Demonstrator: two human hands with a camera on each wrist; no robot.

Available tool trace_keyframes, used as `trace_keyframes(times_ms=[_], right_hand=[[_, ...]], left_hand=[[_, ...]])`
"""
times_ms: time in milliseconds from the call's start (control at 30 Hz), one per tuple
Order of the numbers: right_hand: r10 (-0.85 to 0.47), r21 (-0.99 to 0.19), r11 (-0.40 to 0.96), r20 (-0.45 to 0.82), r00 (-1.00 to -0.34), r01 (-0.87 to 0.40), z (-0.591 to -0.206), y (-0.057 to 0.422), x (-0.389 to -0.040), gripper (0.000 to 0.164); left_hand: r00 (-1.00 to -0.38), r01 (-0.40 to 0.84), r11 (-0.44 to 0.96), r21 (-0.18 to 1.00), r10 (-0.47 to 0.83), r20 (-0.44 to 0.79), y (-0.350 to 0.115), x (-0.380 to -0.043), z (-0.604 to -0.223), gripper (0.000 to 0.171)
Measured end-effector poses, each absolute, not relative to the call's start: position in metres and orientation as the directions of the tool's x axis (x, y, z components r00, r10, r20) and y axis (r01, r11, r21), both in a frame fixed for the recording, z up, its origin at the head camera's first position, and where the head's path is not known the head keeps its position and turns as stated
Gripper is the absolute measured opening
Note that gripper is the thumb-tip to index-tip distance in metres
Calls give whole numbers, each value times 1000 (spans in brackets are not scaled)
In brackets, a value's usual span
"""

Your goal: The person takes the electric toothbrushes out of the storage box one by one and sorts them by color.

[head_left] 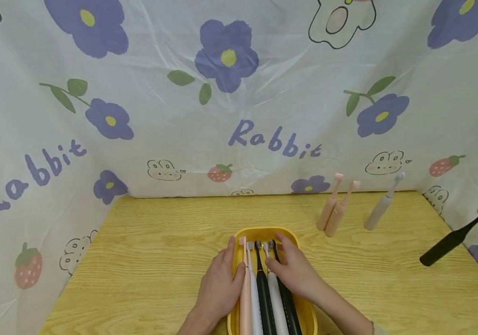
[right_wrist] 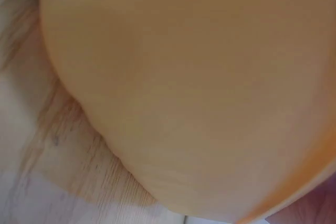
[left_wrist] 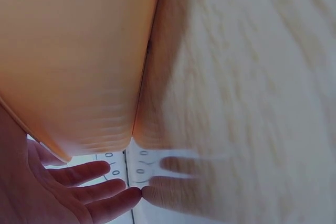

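Note:
A yellow tray [head_left: 314, 321] stands at the table's near edge, with electric toothbrushes side by side in it: a pink toothbrush [head_left: 245, 298], a white toothbrush [head_left: 255, 298], a black toothbrush [head_left: 264, 298], a light-grey toothbrush [head_left: 276, 302] and another black toothbrush [head_left: 289, 307]. My left hand [head_left: 221, 284] lies along the tray's left side, fingers extended outside and thumb over the rim beside the pink toothbrush. Over the right rim reaches my right hand [head_left: 295, 270], thumb by the light-grey toothbrush's neck and index finger extended near the far-right brush head. Its other fingers are hidden.
Beyond the tray, two pink toothbrushes [head_left: 334, 216] and a grey toothbrush [head_left: 379, 211] stand upright on the wooden table [head_left: 159, 260]. Farther right is a black toothbrush [head_left: 448, 244]. Printed white sheeting [head_left: 281, 102] hangs behind and at both sides.

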State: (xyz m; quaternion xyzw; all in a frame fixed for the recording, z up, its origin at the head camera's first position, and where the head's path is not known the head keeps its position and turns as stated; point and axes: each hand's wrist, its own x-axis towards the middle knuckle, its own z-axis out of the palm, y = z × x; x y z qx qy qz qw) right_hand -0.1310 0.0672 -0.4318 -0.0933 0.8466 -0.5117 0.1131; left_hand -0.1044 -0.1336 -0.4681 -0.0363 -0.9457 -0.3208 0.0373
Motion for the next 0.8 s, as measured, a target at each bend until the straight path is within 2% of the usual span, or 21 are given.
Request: trace_keyframes(times_ms=[500,700,800], right_hand=[[-258,-764,639,-110,-960,-84,-444,48,-145,74],[-256,-778,623,-106,-961,-80,-450,46,-148,75],[-311,-793,602,-121,-943,-97,-451,46,-148,78]], left_hand=[[-995,91,794,601,46,91,-135,-104,-469,64],[-996,82,791,606,43,80,-134,-105,-468,65],[-996,80,799,596,44,75,-134,-105,-468,65]])
